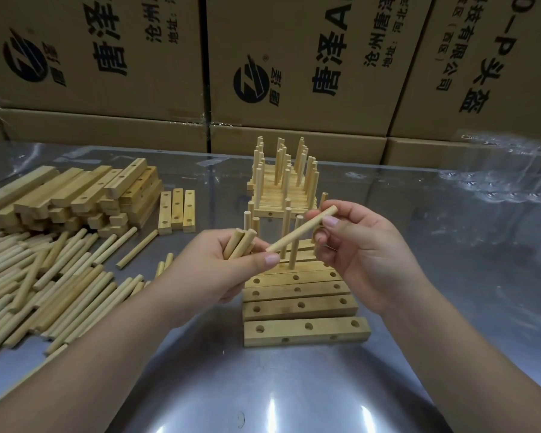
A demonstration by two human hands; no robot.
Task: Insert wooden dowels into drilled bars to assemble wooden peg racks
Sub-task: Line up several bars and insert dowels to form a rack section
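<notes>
Left hand [231,270] gripped spare dowels [239,243] as ready stock — right hand [356,245] pinched one dowel [300,229], angled over unfilled bars [300,306], presumably for insertion.

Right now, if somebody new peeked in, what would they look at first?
Probably the two hands in the middle: the right hand pinches one stick, while the left hand grips a small bunch of sticks. Just below them lie wooden bars with empty holes, and a big pile of loose sticks covers the table on the left. Behind the hands stand finished racks with pegs pointing up.
</notes>
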